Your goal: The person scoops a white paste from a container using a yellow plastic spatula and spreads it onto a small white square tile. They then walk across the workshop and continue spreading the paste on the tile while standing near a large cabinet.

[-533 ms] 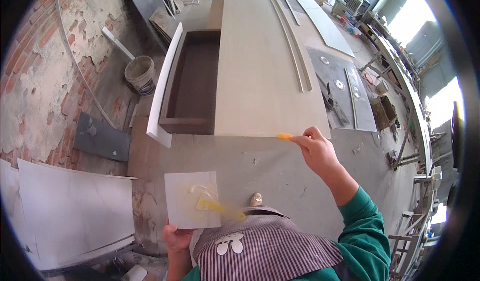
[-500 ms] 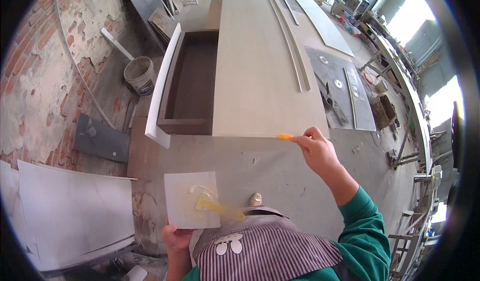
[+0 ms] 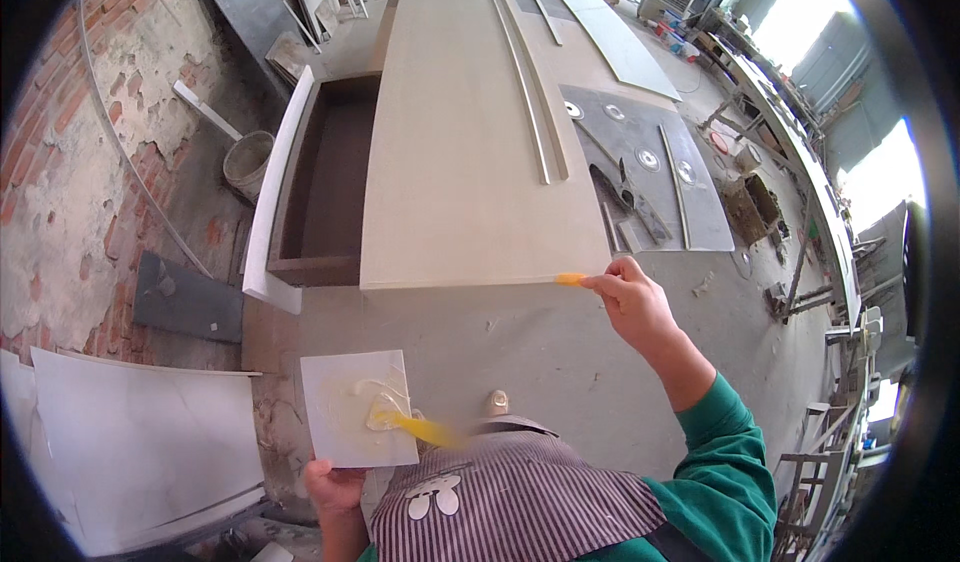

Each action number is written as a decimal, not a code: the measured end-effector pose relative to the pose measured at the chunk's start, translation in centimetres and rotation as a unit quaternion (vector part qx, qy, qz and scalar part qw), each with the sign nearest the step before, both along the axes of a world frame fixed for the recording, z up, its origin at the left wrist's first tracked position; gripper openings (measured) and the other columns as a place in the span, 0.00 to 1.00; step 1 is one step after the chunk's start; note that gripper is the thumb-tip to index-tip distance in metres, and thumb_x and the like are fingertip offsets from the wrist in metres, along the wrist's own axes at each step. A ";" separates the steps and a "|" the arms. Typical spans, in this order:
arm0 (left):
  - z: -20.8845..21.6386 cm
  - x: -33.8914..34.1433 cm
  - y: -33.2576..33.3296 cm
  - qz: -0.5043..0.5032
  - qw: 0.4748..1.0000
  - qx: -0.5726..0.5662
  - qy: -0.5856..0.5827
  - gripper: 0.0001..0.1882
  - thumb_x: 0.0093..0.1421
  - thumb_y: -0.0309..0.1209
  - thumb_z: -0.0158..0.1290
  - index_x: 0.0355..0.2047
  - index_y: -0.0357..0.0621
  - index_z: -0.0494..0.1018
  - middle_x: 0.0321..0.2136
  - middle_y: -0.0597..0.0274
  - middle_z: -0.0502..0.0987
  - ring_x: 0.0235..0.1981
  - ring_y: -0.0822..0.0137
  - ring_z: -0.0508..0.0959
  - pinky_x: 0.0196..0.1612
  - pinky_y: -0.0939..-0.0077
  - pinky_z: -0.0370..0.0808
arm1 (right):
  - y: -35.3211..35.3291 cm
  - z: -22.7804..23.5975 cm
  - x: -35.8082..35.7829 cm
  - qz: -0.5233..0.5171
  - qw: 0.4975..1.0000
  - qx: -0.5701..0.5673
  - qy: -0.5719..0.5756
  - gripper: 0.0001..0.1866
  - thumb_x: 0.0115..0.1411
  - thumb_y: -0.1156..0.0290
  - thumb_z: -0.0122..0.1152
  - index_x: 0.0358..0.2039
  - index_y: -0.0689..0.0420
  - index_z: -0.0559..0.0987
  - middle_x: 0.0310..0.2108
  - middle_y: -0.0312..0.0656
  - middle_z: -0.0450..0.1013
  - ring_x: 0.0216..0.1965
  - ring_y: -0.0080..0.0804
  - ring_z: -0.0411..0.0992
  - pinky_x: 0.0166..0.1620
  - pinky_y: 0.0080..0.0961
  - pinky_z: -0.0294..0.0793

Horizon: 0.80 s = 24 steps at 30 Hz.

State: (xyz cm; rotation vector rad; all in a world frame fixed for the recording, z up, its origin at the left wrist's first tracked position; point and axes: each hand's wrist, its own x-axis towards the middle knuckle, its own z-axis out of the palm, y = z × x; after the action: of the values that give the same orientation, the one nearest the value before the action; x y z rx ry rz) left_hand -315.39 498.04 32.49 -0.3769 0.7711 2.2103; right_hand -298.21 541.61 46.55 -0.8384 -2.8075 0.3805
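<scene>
Concrete floor and a crumbling brick wall surround a long beige slab [image 3: 470, 132]. Part of the left hand [image 3: 335, 487] is hidden under the small white tile [image 3: 358, 407] it grips, smeared with blurred yellow adhesive [image 3: 400, 420]. With arm extended, the right hand [image 3: 630, 302] pinches a yellow spatula [image 3: 570, 279] against the slab's near edge.
</scene>
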 end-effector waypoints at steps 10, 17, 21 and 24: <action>1.5 1.9 1.4 0.023 1.000 -0.006 0.010 0.45 0.43 0.36 0.51 0.65 0.38 0.57 0.58 0.46 0.69 0.54 0.46 0.74 0.52 0.47 0.78 | 2.7 -0.1 2.7 -0.005 1.000 -0.017 -0.014 0.11 0.62 0.76 0.58 0.41 0.47 0.85 0.36 0.38 0.69 0.34 0.33 0.73 0.37 0.27 0.75; 2.3 3.5 2.8 0.040 0.998 0.043 0.012 0.46 0.42 0.34 0.52 0.65 0.38 0.56 0.60 0.46 0.67 0.55 0.46 0.74 0.53 0.47 0.77 | 4.5 -0.3 4.3 0.007 1.000 -0.012 0.006 0.11 0.62 0.76 0.58 0.40 0.47 0.85 0.36 0.38 0.69 0.34 0.33 0.74 0.36 0.27 0.75; 2.2 4.7 3.4 0.062 0.998 0.031 0.009 0.46 0.42 0.34 0.52 0.65 0.37 0.56 0.60 0.45 0.67 0.56 0.46 0.73 0.54 0.46 0.76 | 5.4 -0.2 5.1 0.007 1.000 -0.027 0.004 0.10 0.63 0.76 0.58 0.40 0.48 0.85 0.37 0.39 0.70 0.34 0.33 0.74 0.35 0.26 0.74; 2.1 5.4 3.6 0.061 0.997 0.045 0.017 0.46 0.42 0.34 0.52 0.66 0.37 0.55 0.60 0.45 0.66 0.57 0.45 0.72 0.54 0.46 0.76 | 5.8 -0.2 5.3 0.013 0.999 -0.035 0.006 0.10 0.63 0.76 0.58 0.41 0.49 0.85 0.36 0.39 0.70 0.34 0.34 0.73 0.35 0.25 0.74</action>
State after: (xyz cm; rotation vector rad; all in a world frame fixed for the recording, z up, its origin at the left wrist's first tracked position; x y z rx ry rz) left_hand -309.98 501.69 34.56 -0.3516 0.6800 2.3625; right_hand -292.88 547.45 46.39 -0.8107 -2.8112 0.4900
